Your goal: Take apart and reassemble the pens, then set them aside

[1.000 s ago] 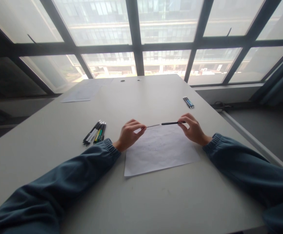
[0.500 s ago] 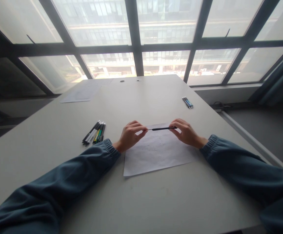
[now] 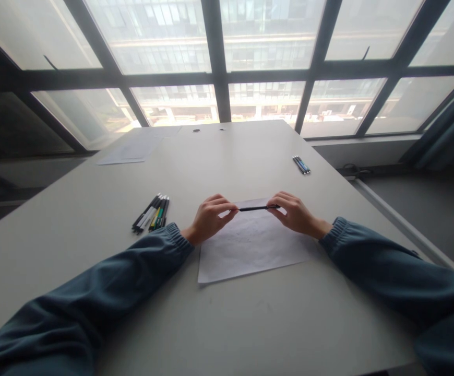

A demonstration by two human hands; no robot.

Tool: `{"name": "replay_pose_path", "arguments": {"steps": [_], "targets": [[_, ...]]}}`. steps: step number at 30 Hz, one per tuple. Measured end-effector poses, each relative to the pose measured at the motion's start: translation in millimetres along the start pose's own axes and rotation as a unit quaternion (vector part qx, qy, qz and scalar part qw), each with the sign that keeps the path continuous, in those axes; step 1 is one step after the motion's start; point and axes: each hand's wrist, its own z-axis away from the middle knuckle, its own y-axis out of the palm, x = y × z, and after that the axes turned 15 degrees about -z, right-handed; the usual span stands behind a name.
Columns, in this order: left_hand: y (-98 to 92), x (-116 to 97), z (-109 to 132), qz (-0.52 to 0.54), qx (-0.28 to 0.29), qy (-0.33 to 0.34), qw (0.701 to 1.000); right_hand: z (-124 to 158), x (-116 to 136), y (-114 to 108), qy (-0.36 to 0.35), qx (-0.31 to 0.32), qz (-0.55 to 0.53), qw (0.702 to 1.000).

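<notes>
- Orientation: I am viewing from a distance through the head camera, and I am setting twelve o'clock toward the windows [image 3: 266,42].
- Pen: a slim dark pen [image 3: 253,209] is spanning the space between the two hands, its long axis running nearly from nine to three o'clock, the three o'clock end sitting slightly farther from me.
- Right hand [image 3: 295,213]: lying at three o'clock from the pen's middle, it is covering more of the barrel than its partner; its fingers are pinching that end.
- Left hand [image 3: 210,218]: lying at nine o'clock, it is meeting only the slender opposite tip; thumb and forefinger are pinching there. Whether that tip is a separate piece is remaining too small for me to tell.
- Support: the pen is lying, in view, over the twelve o'clock part of a sheet of paper [image 3: 250,250]; I am judging it raised. The sheet is resting on a white counter [image 3: 250,329].
- Surroundings: a bundle of pens [image 3: 158,215] is lying at nine o'clock, just beyond the left sleeve [image 3: 105,282]; a smaller group of pens [image 3: 301,165] is lying between one and two; loose papers [image 3: 123,152] are lying at ten.
- Room: daylight is entering at twelve; a blue-grey curtain [image 3: 442,136] is hanging between two and three.
</notes>
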Motion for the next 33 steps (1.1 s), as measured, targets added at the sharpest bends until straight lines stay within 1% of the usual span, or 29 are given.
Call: {"name": "replay_pose_path", "arguments": {"steps": [6,14,24,33], "targets": [[0.5,-1.6,0.2,0.003,0.001,-0.013,1.000,-4.2,-2.6,-0.7,0.001,0.001,-0.009,1.000],[2.6,-1.7,0.3,0.012,-0.001,-0.047,0.999,-6.5,-2.2,7.1,0.021,-0.036,-0.029,0.999],[3.6,1.1,1.4,0.029,0.012,-0.055,0.998,-1.2,-3.9,10.8,0.011,-0.042,-0.046,0.998],[0.2,-2.1,-0.1,0.031,0.009,-0.063,0.997,-0.5,-3.7,9.8,0.007,-0.044,-0.044,0.998]]}}
